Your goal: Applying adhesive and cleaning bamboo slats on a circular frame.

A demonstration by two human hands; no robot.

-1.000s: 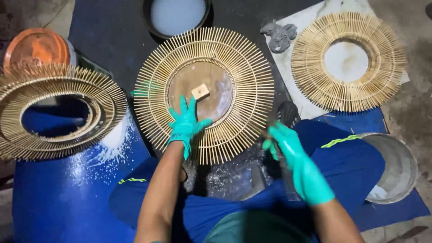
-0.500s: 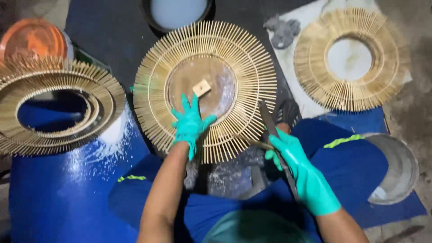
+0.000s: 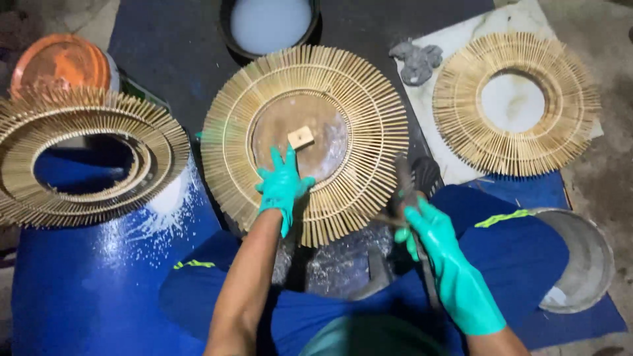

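A round sunburst frame of thin bamboo sticks lies in front of me, with a brown disc in its middle and a small wooden block on the disc. My left hand, in a teal glove, presses flat on the frame's inner ring, fingers spread. My right hand, also gloved, grips a dark long-handled tool just off the frame's right lower edge.
A stack of similar stick frames rests on a blue drum at the left. Another frame lies on a white board at the right, beside a grey rag. A black tub of white liquid stands behind; a metal bowl sits at right.
My right hand has lifted the tool up toward the frame's right lower edge. My left hand has stayed pressed on the frame.
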